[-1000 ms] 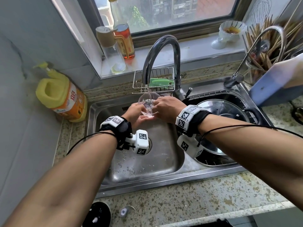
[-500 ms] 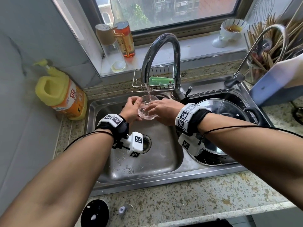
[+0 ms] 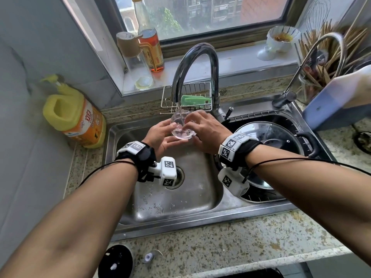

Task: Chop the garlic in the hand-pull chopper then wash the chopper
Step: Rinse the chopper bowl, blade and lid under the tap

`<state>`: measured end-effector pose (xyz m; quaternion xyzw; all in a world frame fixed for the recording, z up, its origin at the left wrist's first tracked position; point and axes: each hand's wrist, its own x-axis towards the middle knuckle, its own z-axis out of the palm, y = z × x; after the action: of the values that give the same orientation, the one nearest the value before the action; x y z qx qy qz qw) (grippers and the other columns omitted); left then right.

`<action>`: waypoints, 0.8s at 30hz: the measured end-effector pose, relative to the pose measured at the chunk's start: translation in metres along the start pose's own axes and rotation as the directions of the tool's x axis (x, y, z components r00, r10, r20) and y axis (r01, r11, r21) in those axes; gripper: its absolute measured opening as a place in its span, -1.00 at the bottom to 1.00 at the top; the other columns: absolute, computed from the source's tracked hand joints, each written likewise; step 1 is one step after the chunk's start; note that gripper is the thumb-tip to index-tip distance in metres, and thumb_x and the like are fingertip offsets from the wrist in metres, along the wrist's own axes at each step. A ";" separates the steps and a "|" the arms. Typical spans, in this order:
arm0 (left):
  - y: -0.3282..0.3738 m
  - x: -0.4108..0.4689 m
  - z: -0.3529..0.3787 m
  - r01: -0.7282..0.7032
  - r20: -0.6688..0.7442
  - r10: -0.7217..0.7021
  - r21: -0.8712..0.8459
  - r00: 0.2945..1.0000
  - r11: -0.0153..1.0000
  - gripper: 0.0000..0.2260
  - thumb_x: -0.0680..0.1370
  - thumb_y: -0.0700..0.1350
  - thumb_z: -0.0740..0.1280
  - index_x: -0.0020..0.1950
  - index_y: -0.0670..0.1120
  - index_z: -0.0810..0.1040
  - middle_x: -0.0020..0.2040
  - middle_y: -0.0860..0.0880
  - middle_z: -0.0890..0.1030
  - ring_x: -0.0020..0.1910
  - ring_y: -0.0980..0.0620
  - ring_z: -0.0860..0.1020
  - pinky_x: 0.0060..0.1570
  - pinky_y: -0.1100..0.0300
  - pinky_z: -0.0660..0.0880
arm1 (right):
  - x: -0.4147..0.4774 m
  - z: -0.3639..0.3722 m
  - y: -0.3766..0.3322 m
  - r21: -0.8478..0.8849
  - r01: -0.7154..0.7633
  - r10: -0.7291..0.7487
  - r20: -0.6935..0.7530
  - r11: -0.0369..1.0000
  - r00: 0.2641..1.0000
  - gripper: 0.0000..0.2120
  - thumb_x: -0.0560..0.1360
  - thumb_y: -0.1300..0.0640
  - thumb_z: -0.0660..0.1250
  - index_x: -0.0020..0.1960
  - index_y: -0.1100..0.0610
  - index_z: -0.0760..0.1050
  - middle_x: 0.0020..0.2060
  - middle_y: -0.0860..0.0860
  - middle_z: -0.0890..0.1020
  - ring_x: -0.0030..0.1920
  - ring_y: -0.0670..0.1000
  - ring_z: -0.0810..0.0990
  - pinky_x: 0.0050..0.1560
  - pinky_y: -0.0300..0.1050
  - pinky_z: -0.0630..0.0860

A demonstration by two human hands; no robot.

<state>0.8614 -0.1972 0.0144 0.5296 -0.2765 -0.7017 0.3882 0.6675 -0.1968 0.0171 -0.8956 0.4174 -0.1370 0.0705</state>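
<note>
Chopper bowl [image 3: 181,129] under tap stream, base hidden by right hand [image 3: 202,133].

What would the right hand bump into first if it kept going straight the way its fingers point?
The right hand points left, across the sink. It already touches the clear cup under the tap's water, so the cup comes first, then probably the left hand just behind it.

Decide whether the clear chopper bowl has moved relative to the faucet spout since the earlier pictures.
Yes. The clear chopper bowl has risen closer to the faucet spout.
</note>
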 end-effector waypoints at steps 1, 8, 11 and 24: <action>-0.001 0.001 0.001 -0.048 -0.022 0.049 0.035 0.999 0.998 -0.70 0.62 -0.29 0.32 0.36 -0.21 0.50 0.21 -0.23 0.62 0.10 -0.22 0.65 -0.08 -0.13 0.68 | -0.003 0.000 0.001 0.011 -0.025 0.026 -0.026 1.000 0.999 -0.68 0.47 0.17 0.35 0.22 0.15 0.54 0.25 0.13 0.48 0.30 0.17 0.39 0.30 0.14 0.40; -0.004 -0.001 0.010 -0.302 -0.054 0.406 0.582 0.912 0.755 -0.45 0.38 -0.33 0.58 0.34 -0.12 0.56 0.13 -0.06 0.65 0.08 0.02 0.60 0.14 0.10 0.60 | -0.015 -0.003 0.004 0.055 -0.175 0.171 0.067 0.983 0.983 -0.70 0.50 0.14 0.31 0.22 0.10 0.54 0.24 0.11 0.45 0.26 0.13 0.37 0.32 0.08 0.34; -0.003 -0.005 0.008 -0.370 0.035 0.540 0.765 0.841 0.527 -0.43 0.36 -0.22 0.62 0.35 -0.08 0.58 0.18 -0.04 0.66 0.15 0.08 0.61 0.19 0.41 0.45 | -0.019 -0.004 0.003 0.076 -0.218 0.208 0.112 0.973 0.972 -0.71 0.49 0.14 0.30 0.21 0.09 0.54 0.23 0.11 0.43 0.25 0.13 0.36 0.31 0.07 0.34; 0.008 -0.017 0.027 -0.102 -0.275 0.159 0.213 0.948 0.972 -0.73 0.63 -0.19 0.35 0.31 -0.21 0.52 0.04 -0.26 0.63 -0.32 -0.09 0.65 -0.46 0.11 0.62 | -0.019 -0.005 -0.005 0.096 -0.285 0.269 0.152 0.954 0.951 -0.60 0.48 0.18 0.32 0.31 0.08 0.45 0.27 0.10 0.42 0.28 0.12 0.37 0.36 0.06 0.34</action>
<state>0.8395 -0.1879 0.0374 0.6428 -0.3188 -0.5584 0.4164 0.6581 -0.1792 0.0200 -0.8297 0.5245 -0.0879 0.1696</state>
